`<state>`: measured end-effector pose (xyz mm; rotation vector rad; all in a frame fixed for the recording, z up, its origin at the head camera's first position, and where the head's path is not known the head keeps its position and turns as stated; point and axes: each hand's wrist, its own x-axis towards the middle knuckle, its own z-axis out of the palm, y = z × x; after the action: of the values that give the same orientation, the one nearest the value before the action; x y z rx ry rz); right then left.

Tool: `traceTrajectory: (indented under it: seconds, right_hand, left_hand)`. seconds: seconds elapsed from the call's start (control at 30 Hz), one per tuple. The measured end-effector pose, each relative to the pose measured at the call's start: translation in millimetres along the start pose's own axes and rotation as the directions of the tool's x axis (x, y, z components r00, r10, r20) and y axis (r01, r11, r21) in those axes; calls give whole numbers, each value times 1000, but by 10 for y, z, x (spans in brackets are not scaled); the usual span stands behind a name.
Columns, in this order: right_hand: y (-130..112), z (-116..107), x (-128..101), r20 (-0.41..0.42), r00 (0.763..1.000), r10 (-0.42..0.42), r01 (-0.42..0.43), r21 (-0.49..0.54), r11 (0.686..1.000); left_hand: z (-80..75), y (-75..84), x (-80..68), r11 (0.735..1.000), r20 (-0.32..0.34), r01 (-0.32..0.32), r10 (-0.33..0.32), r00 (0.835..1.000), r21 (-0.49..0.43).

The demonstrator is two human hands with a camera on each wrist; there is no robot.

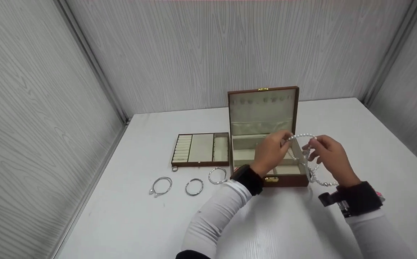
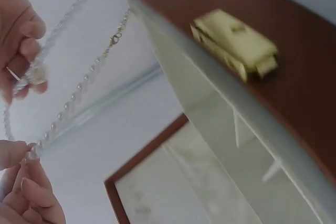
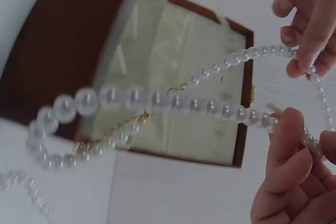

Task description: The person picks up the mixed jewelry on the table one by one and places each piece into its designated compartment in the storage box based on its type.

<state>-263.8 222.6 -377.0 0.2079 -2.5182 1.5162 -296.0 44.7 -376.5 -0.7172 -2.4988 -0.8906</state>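
Between both hands a white pearl necklace [image 1: 303, 135] is stretched in a short arc over the right part of the open jewelry box [image 1: 289, 181]. My left hand [image 1: 271, 151] pinches it between thumb and fingertips; a length with a gold clasp [image 2: 115, 39] hangs from there. At the strand's other side, my right hand [image 1: 330, 154] grips the pearls with thumb and curled fingers. A long pearl loop [image 3: 110, 98] dangles from the right hand, with a gold chain end near it. More pearls [image 1: 325, 184] show below the right hand, by the box's front right corner.
Left of the box lies a jewelry tray [image 1: 202, 148] with ring rolls and compartments. A small ring [image 1: 175, 168] is at its front corner. Three bangles, a double one [image 1: 161, 186], a middle one [image 1: 194, 187] and a right one [image 1: 217, 176], lie on the white table. The box lid [image 1: 264, 111] stands upright.
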Motion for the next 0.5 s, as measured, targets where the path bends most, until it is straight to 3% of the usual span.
traceTrajectory:
  seconds: [0.1,0.33,0.5]
  right_hand:
    - [-125,38,102,33,999,-18,16,65,998]
    - [-293,161,395,46,997,-69,68,19,998]
    - [-383,227,587,51,995,-91,85,112,990]
  left_hand:
    - [-36,-85,34,1000,-27,24,-24,999,6]
    - [-95,-335,97,995,-82,96,-94,992,18]
    - [-164,-497,142,986,-124,161,-157,980,28]
